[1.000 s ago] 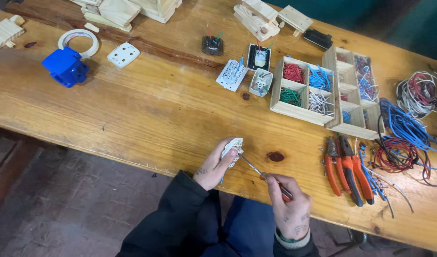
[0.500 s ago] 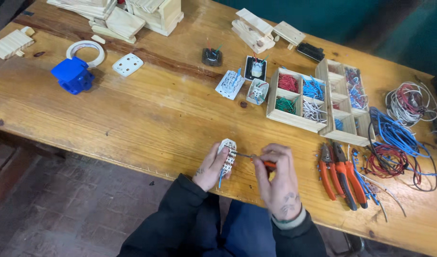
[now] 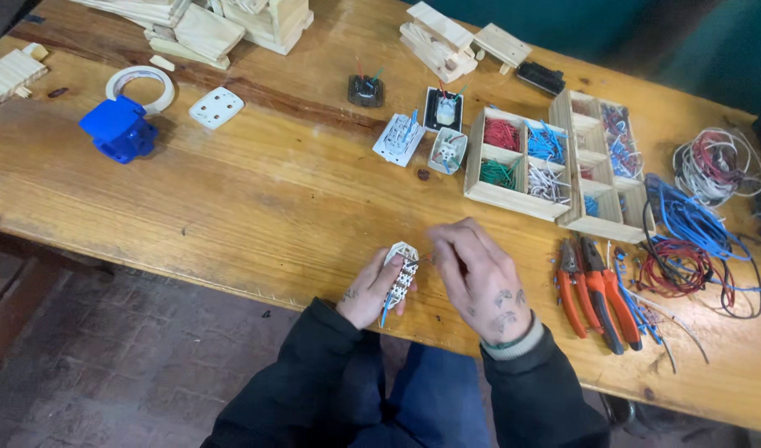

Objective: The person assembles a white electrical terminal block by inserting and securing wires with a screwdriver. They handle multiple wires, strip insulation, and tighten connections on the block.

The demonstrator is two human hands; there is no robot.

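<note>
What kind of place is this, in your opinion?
Probably an electrical workshop or training bench: a wooden table with compartment trays of coloured wire pieces, orange-handled pliers, and loose wire coils.

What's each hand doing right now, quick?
Left hand: closed around a small white electrical socket module, held over the table's edge.
Right hand: fingers curled, tips at the module; whether it holds a tool cannot be told.

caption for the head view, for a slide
Left hand holds a white socket at the table edge; right hand works on it.
</note>
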